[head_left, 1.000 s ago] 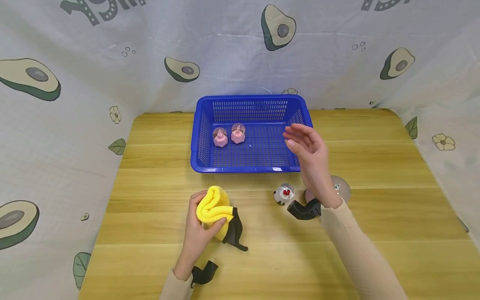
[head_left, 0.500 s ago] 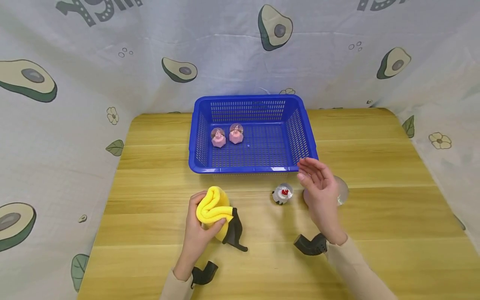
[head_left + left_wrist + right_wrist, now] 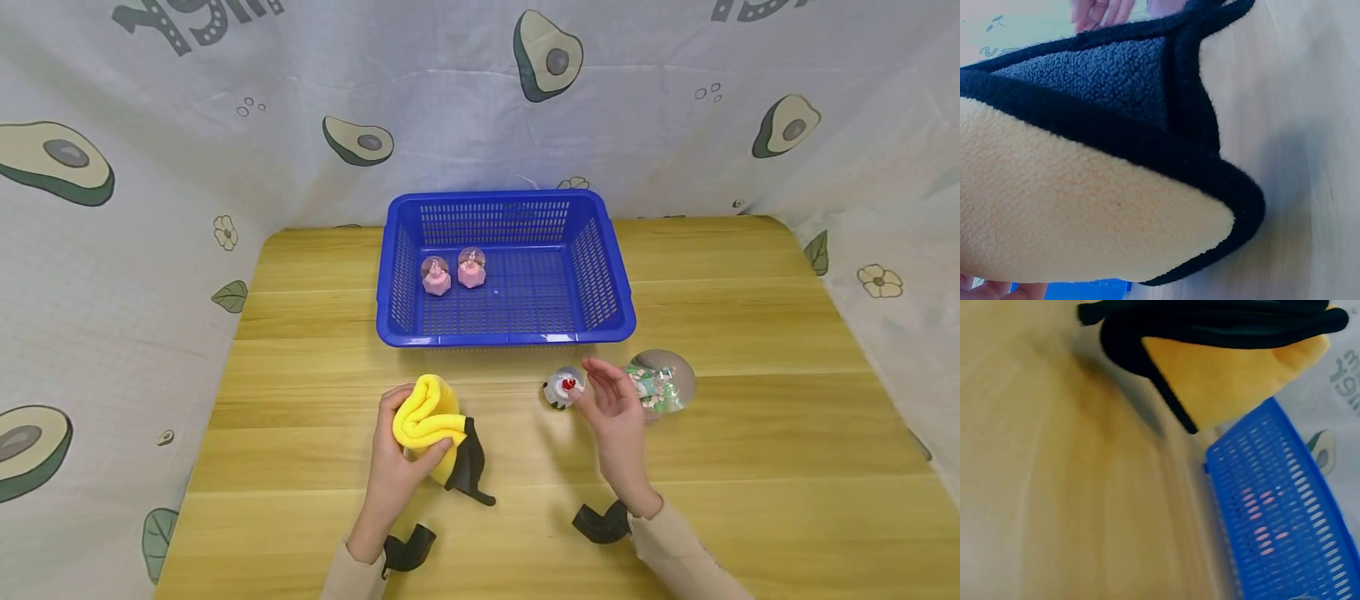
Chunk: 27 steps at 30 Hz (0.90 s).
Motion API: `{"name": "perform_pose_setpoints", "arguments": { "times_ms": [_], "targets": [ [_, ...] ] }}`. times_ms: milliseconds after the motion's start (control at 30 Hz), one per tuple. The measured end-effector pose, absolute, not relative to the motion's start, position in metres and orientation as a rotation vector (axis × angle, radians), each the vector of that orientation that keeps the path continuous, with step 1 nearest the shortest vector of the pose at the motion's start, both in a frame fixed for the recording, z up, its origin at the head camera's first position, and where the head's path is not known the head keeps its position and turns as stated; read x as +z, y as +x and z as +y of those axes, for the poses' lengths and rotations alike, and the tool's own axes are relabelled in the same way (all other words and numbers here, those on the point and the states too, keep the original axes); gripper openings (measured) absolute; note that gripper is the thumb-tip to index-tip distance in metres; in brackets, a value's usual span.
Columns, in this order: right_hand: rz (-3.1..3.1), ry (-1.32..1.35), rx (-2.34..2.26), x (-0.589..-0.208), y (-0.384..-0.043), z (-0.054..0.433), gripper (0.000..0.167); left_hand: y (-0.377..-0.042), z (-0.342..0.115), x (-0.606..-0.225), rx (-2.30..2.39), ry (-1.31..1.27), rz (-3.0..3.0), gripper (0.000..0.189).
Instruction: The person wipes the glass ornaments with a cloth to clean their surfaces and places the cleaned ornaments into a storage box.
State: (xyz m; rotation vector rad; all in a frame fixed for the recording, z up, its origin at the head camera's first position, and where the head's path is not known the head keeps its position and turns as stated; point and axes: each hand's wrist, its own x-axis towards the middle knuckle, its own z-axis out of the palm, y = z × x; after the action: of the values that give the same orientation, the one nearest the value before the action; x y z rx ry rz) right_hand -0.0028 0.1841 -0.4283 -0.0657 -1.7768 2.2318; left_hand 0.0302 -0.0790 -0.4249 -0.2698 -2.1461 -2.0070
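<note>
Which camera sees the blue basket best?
The head view: the blue basket shows its whole rim. The right wrist cuts it off, slanted; the left wrist shows just a blue bit past the yellow cloth.

Bright, diffuse light in the head view casts soft shadows on the yellow wood-grain tabletop (image 3: 750,467) and glints on the blue perforated plastic basket (image 3: 480,340), while the left wrist view pales the black-edged yellow plush fabric (image 3: 1085,194) and the right wrist view blurs the tabletop.
</note>
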Motion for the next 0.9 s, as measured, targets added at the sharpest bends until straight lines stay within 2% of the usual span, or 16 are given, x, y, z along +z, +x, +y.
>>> {"name": "perform_pose_setpoints", "arguments": {
  "times_ms": [333, 567, 900],
  "targets": [
    [-1.953, -0.29, 2.226, -0.451, -0.007, 0.184, 0.057, 0.031, -0.079, -0.425, -2.016, -0.278, -2.149, 0.066],
    [-2.036, -0.352, 2.211, -0.461, -0.01, 0.182, 0.061, 0.031, -0.079, -0.425, -2.025, -0.289, -2.146, 0.066],
    [-2.195, -0.347, 2.034, -0.468, -0.011, 0.18, 0.055, 0.031, -0.079, -0.427, -2.04, -0.251, -2.155, 0.065]
  ]
}}
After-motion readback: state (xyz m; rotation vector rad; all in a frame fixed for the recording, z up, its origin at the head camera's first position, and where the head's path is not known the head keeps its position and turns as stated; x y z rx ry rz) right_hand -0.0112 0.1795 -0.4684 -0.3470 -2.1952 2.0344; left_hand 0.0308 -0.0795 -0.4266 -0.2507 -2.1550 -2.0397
